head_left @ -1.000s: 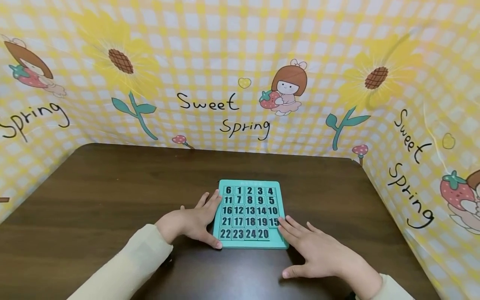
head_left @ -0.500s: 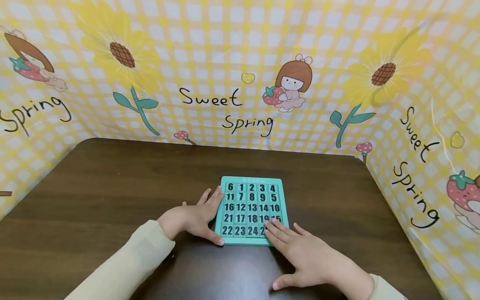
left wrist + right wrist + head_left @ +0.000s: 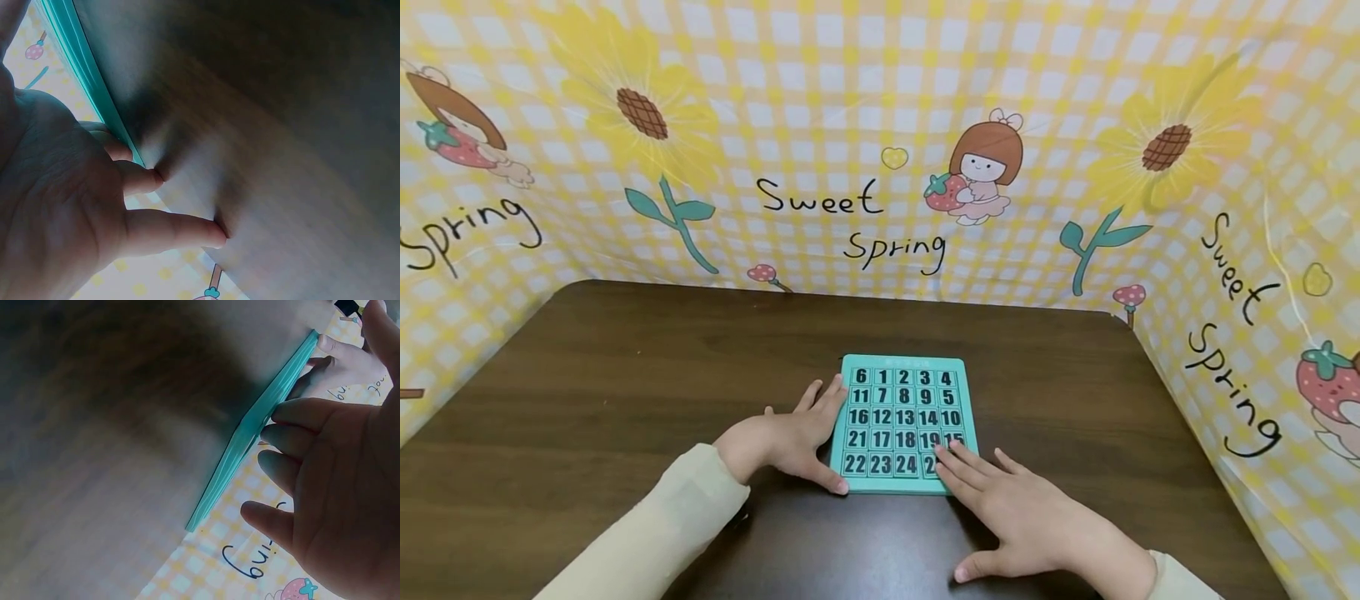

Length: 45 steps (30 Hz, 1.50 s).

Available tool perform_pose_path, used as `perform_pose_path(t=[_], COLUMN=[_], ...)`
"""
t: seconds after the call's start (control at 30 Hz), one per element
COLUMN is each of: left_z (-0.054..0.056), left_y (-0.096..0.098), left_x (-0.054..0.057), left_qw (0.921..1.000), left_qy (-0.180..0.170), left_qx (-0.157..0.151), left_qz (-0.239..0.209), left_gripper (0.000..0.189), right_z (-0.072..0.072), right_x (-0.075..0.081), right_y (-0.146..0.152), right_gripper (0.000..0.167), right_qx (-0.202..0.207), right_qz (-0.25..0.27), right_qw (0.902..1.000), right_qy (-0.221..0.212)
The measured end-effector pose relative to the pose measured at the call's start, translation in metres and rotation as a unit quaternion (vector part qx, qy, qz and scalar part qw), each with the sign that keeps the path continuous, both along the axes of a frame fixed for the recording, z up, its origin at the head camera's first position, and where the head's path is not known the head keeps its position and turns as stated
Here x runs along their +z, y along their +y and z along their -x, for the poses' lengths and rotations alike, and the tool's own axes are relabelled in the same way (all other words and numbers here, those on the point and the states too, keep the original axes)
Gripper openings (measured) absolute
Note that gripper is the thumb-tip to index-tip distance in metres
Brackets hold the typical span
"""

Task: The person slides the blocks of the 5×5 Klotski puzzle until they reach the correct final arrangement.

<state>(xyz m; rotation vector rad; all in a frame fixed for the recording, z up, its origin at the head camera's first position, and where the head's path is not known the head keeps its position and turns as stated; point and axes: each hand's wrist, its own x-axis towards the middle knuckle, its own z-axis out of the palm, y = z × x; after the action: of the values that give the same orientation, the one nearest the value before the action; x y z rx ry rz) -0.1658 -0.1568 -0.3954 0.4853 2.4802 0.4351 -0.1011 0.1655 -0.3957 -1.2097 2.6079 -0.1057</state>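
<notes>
A turquoise sliding number puzzle (image 3: 905,417) lies flat on the table in the head view, its tiles bearing black numbers. My left hand (image 3: 793,435) touches its left edge with spread, straight fingers; the thumb rests at the near left corner. My right hand (image 3: 1018,508) lays straight fingertips on the lower right tiles. They cover part of the bottom-row tile starting with a 2 (image 3: 929,465) and of tile 15 (image 3: 953,439). What lies in the bottom right corner is hidden. The right thumb stands apart, off the puzzle. From the right wrist, the puzzle shows edge-on.
The dark brown wooden table (image 3: 662,375) extends around the puzzle. A yellow checked cloth (image 3: 820,108) with printed flowers and "Sweet Spring" lettering rises along the back and both sides.
The right fingers have moved left from the puzzle's right edge onto the lower right tiles, covering the gap once visible there. The left hand keeps its place at the left edge.
</notes>
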Motion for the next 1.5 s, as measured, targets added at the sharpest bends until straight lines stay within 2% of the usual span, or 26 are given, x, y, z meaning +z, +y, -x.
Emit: perform_pose_path(t=[0.17, 0.5, 0.8, 1.2, 1.5], left_z=[0.000, 0.000, 0.001, -0.001, -0.001], left_y=[0.000, -0.001, -0.001, 0.001, -0.001], left_x=[-0.001, 0.001, 0.002, 0.000, -0.002], left_qw=[1.0000, 1.0000, 1.0000, 1.0000, 1.0000], left_qy=[0.000, 0.001, 0.000, -0.001, 0.003], left_qx=[0.000, 0.000, 0.002, 0.001, -0.002], left_qz=[0.001, 0.001, -0.001, -0.007, -0.001], left_gripper=[0.135, 0.134, 0.134, 0.134, 0.134], right_z=[-0.001, -0.004, 0.000, 0.007, 0.006], right_x=[0.000, 0.000, 0.000, 0.001, -0.003], right_y=[0.004, 0.019, 0.011, -0.026, -0.022], right_gripper=[0.104, 0.103, 0.101, 0.102, 0.104], right_qx=[-0.013, -0.031, -0.002, 0.042, 0.043], right_qz=[-0.001, 0.011, 0.030, -0.009, -0.022], right_qw=[0.9999, 0.9994, 0.9994, 0.9991, 0.9987], right_qy=[-0.007, 0.007, 0.019, 0.008, 0.015])
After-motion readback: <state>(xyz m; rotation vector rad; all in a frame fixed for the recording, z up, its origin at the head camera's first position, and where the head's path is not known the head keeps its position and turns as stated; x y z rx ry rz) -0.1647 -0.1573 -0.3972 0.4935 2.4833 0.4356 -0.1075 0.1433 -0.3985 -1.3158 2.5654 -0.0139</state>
